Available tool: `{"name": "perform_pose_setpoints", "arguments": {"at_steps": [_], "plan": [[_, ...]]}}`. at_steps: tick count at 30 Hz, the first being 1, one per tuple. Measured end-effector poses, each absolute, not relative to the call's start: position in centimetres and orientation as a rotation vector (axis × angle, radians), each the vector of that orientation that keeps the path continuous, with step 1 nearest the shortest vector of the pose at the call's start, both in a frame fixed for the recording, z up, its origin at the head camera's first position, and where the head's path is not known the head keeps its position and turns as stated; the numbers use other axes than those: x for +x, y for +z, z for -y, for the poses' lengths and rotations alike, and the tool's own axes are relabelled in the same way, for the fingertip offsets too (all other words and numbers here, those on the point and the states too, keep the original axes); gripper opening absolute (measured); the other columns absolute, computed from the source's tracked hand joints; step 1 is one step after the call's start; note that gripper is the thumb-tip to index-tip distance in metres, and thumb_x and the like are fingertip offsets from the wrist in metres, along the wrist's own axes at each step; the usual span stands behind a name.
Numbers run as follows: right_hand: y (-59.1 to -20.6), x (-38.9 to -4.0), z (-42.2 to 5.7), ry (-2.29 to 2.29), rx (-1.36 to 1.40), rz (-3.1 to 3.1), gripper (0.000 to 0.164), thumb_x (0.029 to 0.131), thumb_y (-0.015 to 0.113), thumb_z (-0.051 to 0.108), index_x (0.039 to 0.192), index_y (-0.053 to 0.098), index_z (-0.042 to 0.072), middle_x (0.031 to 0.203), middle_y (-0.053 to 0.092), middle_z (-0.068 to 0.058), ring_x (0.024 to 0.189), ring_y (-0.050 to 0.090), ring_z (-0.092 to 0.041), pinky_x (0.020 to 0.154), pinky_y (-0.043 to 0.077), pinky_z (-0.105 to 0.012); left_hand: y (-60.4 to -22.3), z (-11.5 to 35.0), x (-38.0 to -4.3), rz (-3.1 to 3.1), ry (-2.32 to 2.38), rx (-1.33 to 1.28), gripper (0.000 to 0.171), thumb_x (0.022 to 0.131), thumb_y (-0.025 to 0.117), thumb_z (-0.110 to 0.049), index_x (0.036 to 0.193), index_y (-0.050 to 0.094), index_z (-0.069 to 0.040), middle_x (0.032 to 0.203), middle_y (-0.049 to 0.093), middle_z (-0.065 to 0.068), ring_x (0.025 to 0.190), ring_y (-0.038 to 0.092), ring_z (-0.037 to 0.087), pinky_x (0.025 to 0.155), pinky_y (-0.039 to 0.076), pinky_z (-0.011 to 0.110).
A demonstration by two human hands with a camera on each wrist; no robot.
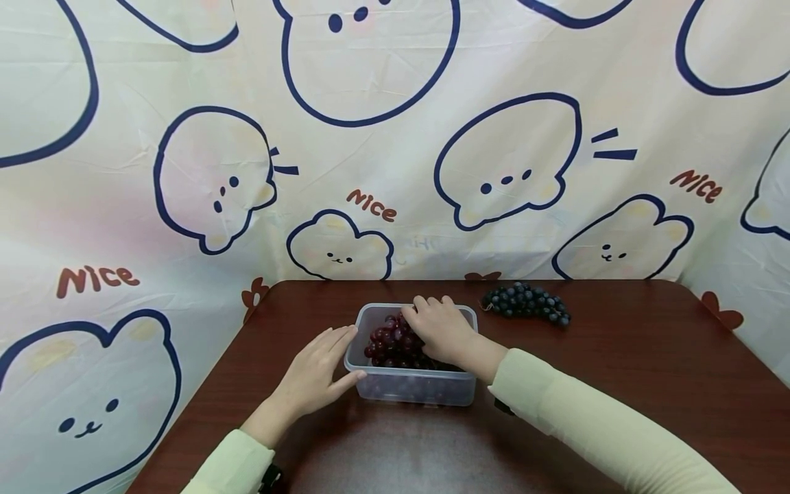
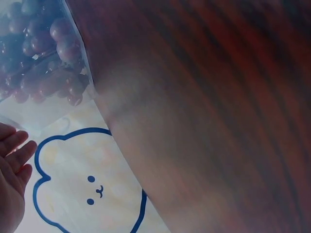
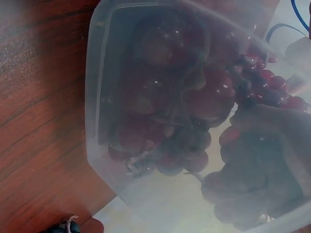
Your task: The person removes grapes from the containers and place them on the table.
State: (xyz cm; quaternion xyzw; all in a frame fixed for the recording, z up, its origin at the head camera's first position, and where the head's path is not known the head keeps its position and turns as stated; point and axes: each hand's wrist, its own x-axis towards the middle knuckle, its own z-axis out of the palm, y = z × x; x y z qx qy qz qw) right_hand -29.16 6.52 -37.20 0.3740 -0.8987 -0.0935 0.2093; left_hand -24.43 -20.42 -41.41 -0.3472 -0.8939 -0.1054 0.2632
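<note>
Excess pressure from the right hand (image 1: pixel 441 333), finger grip indeterminable, may crush the red grapes (image 1: pixel 390 344); the left hand (image 1: pixel 317 376) has extended fingers.

Left hand (image 2: pixel 12 179) beside a translucent container (image 2: pixel 29 115) of grapes (image 2: pixel 41 56).
At the lower left edge, the fingers extend loosely, tips just below the container; purplish grapes show through its wall. A blurred brown tabletop (image 2: pixel 204 121) fills the right, and a blue-outlined animal face (image 2: pixel 92 179) marks the pale backdrop (image 2: pixel 119 170).

There are two hands (image 1: pixel 317 370) (image 1: pixel 446 335), one tub (image 1: pixel 413 388), one red grape heap (image 1: pixel 391 344) and one dark bunch (image 1: pixel 524 302).
</note>
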Motion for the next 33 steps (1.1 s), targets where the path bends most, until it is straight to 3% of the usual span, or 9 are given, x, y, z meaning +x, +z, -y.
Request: {"name": "perform_pose_setpoints", "arguments": {"at_steps": [18,33], "plan": [[-36.8,-28.7,-7.2,-0.306,1.026,2.278,0.072,0.066,0.089,0.039,0.124,0.056,0.012,0.099,0.058,-0.008,0.076,0.06,-0.022,0.058,0.046,-0.033,-41.4,20.4,-24.5,2.414,-0.289,-0.943,0.081,0.094,0.04,-0.066,0.136,0.053,0.002,0.135,0.055,0.016,0.125,0.052,0.03,0.108,0.036,0.047],[-36.5,-28.4,-7.8,-0.207,1.014,2.149,0.057,0.075,0.082,0.022,0.126,0.058,0.015,0.102,0.06,-0.01,0.08,0.063,-0.024,0.063,0.052,-0.038,-41.3,20.4,-24.4,2.434,-0.266,-0.941,0.079,0.095,0.043,-0.064,0.137,0.052,0.002,0.136,0.055,0.016,0.125,0.052,0.029,0.11,0.034,0.045]]}}
